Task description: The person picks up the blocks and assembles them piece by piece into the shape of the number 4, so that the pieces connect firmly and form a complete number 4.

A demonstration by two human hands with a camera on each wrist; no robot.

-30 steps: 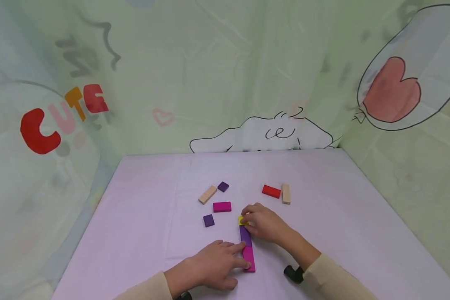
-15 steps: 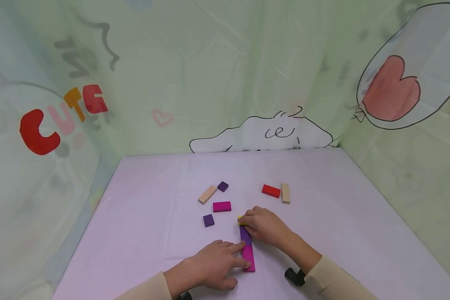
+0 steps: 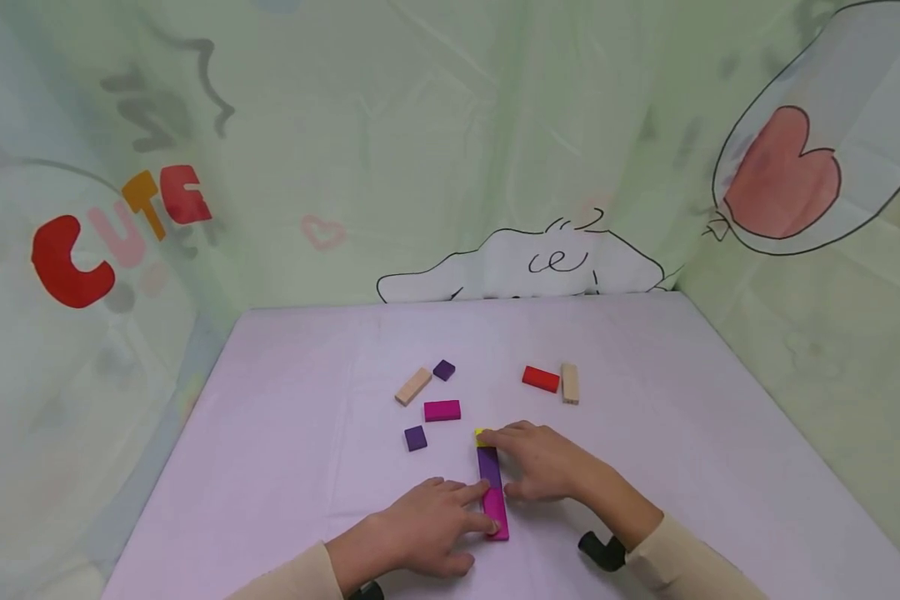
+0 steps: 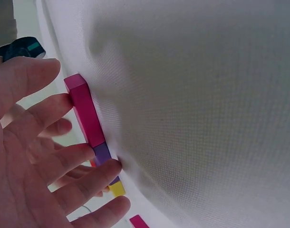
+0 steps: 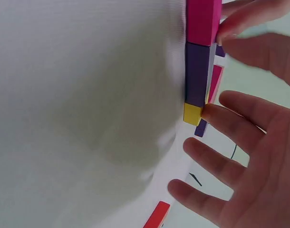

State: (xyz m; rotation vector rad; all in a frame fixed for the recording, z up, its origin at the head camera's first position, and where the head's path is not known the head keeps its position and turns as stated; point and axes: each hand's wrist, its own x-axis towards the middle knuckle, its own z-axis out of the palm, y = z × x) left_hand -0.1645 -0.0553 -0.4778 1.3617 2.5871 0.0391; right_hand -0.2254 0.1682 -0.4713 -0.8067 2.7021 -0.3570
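With fingers uncurled, left hand (image 3: 423, 527) touches magenta block (image 4: 89, 116) nearside of purple block (image 5: 197, 73), and right hand (image 3: 549, 460) touches yellow block (image 5: 192, 113) beyond.

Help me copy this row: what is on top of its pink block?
Two fingertips of the left hand lie over the pink block, one near its seam with the purple block. Bare pink shows between; the patches under the fingertips are covered.
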